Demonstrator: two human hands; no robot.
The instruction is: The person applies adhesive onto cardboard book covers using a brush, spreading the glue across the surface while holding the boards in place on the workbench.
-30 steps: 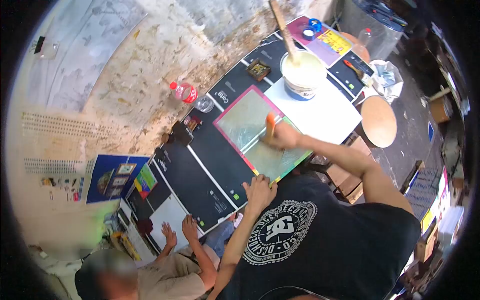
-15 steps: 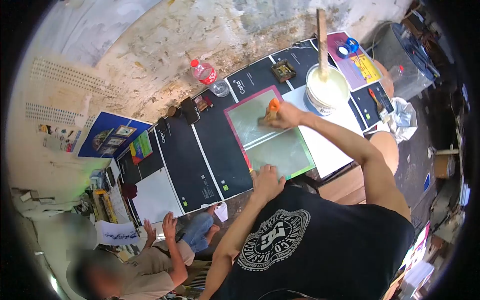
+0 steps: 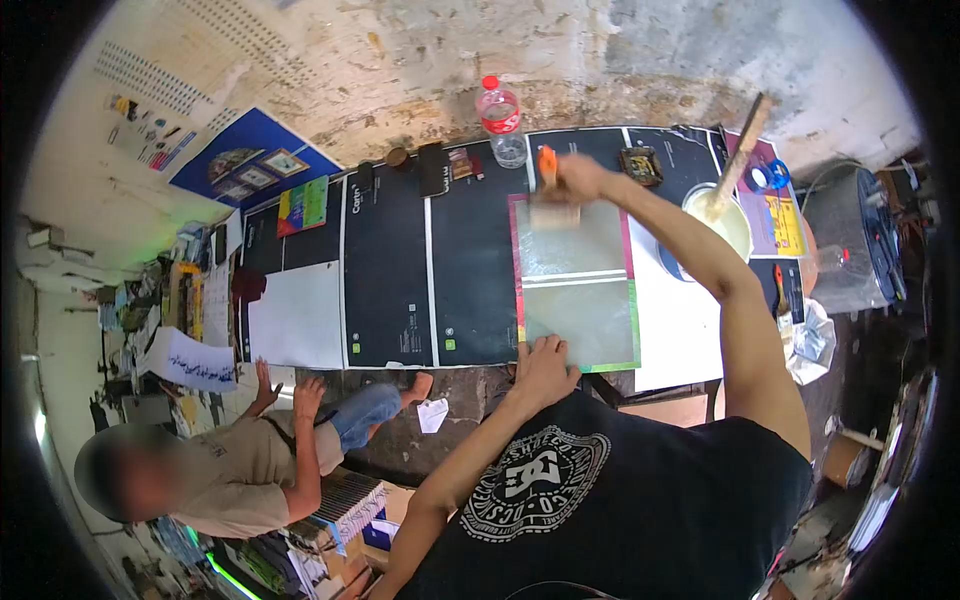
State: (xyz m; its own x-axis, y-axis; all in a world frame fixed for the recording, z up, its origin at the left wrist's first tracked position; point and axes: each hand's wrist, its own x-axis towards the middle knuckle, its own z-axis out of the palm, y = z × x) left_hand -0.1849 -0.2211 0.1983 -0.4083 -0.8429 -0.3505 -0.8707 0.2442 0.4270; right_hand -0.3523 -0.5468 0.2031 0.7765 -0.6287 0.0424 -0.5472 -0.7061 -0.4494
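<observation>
My right hand [image 3: 585, 178] is closed around an orange-handled paintbrush [image 3: 549, 176]. Its wide bristles [image 3: 556, 214] are blurred and meet the upper part of a grey-green sheet [image 3: 578, 318]. That sheet has a pink and green border and a white stripe across its middle; its far edge is partly hidden by the brush and hand. At the sheet's near left corner, my left hand [image 3: 546, 372] lies with its fingers stretched over the edge. Right of the sheet stands a bucket [image 3: 735, 226] of creamy white stuff, a wooden stick [image 3: 742, 150] leaning in it.
A plastic bottle [image 3: 503, 125] stands by the wall, and a small square tray [image 3: 640, 165] lies on the black-covered table [image 3: 388, 262]. Another orange-handled brush [image 3: 781, 292] and blue tape [image 3: 768, 177] are at right. Another person [image 3: 245, 455] sits at lower left.
My right hand has brought the brush to the far left part of the sheet. My left hand stays at the near corner. The camera view has turned and shifted.
</observation>
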